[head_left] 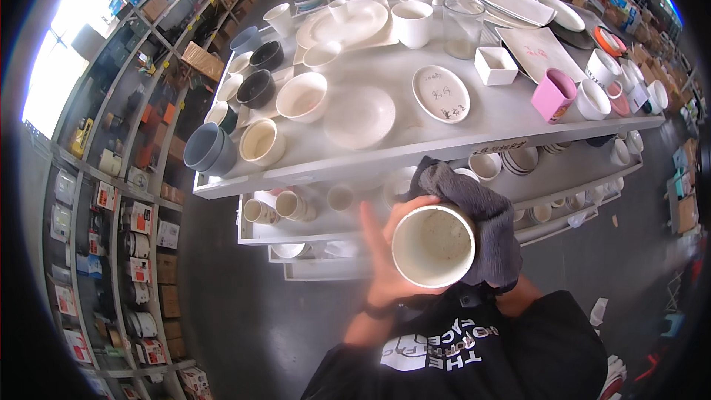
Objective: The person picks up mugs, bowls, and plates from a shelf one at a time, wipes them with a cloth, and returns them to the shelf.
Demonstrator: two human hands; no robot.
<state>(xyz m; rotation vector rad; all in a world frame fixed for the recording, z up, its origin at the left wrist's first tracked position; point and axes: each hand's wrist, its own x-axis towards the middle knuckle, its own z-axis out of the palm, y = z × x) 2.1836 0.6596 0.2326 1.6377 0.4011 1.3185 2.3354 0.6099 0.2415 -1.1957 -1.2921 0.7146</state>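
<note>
A white cup point(433, 270), its open mouth turned up toward me, is held in front of my chest. Specks and faint brownish marks show on its inner bottom. My left hand point(389, 267) grips its left side, with some fingers behind the rim and one digit sticking up, smeared by motion. A dark grey cloth point(489, 233) is bunched along the cup's right side and rises behind it. My right hand point(518, 296) is under this cloth, pressing it to the cup; its fingers are hidden, and only the wrist area shows.
Ahead stands a white tiered shelf point(444, 141) crowded with crockery. Near its front edge are grey-blue bowls point(209, 150), a cream bowl point(261, 141), an oval plate point(441, 94) and a pink cup point(554, 95). Lower tiers hold more cups point(292, 206). Tall storage racks point(159, 200) line the left.
</note>
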